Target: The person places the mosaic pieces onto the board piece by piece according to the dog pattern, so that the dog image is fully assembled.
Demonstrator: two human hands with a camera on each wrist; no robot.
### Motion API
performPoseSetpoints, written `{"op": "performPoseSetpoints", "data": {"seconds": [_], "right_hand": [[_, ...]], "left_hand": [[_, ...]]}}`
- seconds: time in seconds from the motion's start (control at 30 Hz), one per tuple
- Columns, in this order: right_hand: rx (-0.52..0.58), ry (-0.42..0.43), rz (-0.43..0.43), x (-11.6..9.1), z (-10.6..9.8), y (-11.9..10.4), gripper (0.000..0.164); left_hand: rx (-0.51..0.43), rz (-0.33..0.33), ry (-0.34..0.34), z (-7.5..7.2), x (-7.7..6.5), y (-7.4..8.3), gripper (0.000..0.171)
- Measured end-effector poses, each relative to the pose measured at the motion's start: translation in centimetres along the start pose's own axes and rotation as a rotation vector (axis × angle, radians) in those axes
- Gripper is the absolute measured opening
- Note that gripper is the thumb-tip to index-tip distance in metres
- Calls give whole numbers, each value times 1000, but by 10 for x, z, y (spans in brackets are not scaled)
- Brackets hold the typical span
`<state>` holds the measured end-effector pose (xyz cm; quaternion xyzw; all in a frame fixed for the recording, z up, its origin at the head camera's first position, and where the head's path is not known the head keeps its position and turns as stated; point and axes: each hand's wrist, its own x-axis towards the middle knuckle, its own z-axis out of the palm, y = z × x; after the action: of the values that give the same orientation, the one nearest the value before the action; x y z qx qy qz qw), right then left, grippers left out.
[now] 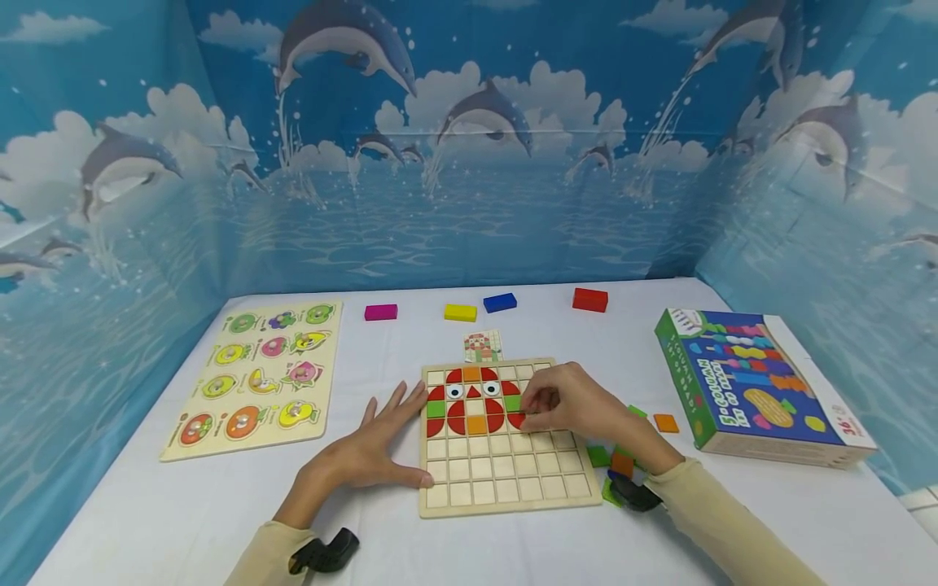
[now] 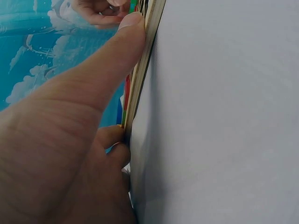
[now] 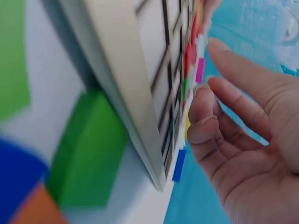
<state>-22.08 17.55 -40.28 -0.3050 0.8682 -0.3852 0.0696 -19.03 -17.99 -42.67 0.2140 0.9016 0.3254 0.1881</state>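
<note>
A wooden grid board lies on the table, its upper rows partly filled with red, green, orange and white tiles and two eye tiles. My left hand spreads its fingers along the left edge, with the thumb on the rim. Over the right side of the board, my right hand has bent fingertips at a red rounded tile, just below a green tile. In the right wrist view, the thumb and fingers stand apart, and no piece shows between them. A small pattern card touches the board's top.
Loose green and orange tiles lie right of the board, some under my right forearm. A bead box stands at the right and a fruit puzzle board at the left. Magenta, yellow, blue and red blocks line the back.
</note>
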Motion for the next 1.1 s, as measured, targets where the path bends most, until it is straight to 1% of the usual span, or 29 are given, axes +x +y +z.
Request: {"op": "performPoseSetpoints", "data": {"seconds": [0.13, 0.33, 0.47, 0.57, 0.77, 0.97, 1.1], "right_hand": [[-3, -9, 28, -6, -14, 6, 21], [-15, 2, 72, -20, -39, 18, 25], [-4, 6, 104, -31, -57, 25, 27], [6, -10, 143, -42, -66, 31, 28], [26, -61, 228, -66, -74, 40, 26], [10, -68, 307, -86, -79, 38, 30], [-8, -67, 342, -93, -81, 36, 33]], "left_hand": [[-3, 4, -1, 0, 0, -1, 126], [2, 6, 0, 0, 1, -2, 127], [0, 3, 5, 0, 1, -2, 127], [-4, -1, 2, 0, 1, -1, 127], [-2, -3, 6, 0, 1, 0, 127], [0, -6, 0, 0, 1, 0, 128], [-5, -4, 1, 0, 1, 0, 127]]}}
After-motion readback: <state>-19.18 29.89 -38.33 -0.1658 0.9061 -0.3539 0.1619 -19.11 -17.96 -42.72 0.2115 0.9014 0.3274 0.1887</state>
